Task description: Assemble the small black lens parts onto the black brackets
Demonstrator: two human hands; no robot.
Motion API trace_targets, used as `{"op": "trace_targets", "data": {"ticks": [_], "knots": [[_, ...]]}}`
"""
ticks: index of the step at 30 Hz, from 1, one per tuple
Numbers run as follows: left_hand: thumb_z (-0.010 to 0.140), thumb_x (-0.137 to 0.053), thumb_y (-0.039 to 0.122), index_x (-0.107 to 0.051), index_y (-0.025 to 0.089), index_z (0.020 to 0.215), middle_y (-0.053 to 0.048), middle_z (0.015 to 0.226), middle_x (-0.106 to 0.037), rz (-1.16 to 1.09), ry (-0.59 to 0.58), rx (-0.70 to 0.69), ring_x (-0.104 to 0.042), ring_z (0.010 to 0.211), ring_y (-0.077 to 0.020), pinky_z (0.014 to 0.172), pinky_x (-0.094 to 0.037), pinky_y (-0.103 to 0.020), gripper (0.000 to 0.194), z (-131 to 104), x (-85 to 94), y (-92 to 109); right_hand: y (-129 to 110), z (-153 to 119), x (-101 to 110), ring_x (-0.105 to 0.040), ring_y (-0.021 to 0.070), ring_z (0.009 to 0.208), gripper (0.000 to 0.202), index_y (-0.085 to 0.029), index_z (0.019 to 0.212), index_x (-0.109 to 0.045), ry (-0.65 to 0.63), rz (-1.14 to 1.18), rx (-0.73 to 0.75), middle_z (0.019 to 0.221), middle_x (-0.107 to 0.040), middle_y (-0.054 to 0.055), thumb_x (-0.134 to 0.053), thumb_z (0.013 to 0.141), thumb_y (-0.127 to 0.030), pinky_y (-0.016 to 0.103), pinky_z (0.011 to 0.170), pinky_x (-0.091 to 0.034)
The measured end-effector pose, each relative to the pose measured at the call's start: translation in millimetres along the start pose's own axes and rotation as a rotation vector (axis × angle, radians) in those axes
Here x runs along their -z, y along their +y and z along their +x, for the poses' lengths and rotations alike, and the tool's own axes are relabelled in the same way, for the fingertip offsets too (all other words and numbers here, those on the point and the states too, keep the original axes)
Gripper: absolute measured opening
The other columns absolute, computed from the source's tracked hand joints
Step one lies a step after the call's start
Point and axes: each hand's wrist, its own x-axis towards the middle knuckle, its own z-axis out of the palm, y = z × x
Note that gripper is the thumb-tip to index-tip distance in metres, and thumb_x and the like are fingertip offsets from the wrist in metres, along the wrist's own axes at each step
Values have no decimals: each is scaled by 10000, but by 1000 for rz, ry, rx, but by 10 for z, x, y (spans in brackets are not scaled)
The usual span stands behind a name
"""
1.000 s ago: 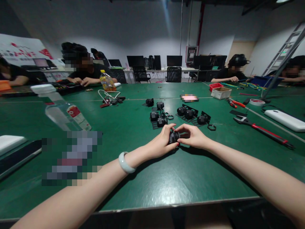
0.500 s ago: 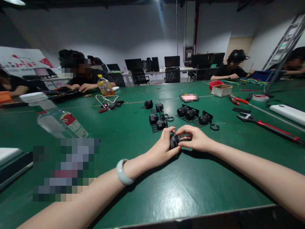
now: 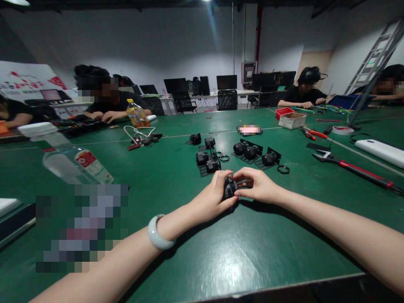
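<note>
Between my two hands is a black cable gland (image 3: 230, 188), low over the table's front middle. My left hand (image 3: 217, 194) is closed around its left side. The fingertips of my right hand (image 3: 257, 185) curl onto its right end, with thumb and fingers pinched on it. My fingers hide part of the piece. Just beyond my hands, several similar black glands (image 3: 212, 164) sit on slotted black brackets. More glands on brackets (image 3: 251, 152) stand to the right. Loose black lock nuts (image 3: 283, 169) lie beside both groups.
An adjustable wrench (image 3: 350, 165) and red-handled pliers (image 3: 312, 134) lie at the right. Red and white boxes (image 3: 293, 120) stand farther back. On the left are a clear bottle (image 3: 75, 158) and a white cable (image 3: 139, 130). Several people sit around the green table (image 3: 221, 252).
The view has shifted slightly, moving most things a little to the left in the picture. Both hands keep nearly the same grip on the cable gland.
</note>
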Motion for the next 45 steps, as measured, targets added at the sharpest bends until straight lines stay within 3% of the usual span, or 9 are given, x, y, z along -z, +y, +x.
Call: {"op": "trace_targets", "data": {"ticks": [26,38,45], "knots": [[700,-468,322,-231,182,1106,-90,1068,-333,35,-13,-25,-397,963,-178,821,-361,-343,490,-2,9,6,31,-5,4,-517,121,788,251,-159,773,-507,8,-50,24,851,-507,15,-601,541,-138,282,718,-449],[692,-477,313,-232,184,1107,-84,1057,-332,61,-21,-19,-397,952,-179,805,-370,-343,499,-10,9,-7,39,4,15,-549,122,739,297,-153,815,-490,-55,48,-58,798,-558,12,-616,555,-219,288,713,-438],[689,-484,302,-224,177,1112,-88,1065,-329,56,-33,-14,-393,958,-175,819,-361,-337,512,-9,15,1,36,5,40,-545,131,762,297,-152,830,-505,-59,-6,-60,819,-565,22,-603,578,-274,284,712,-435]]}}
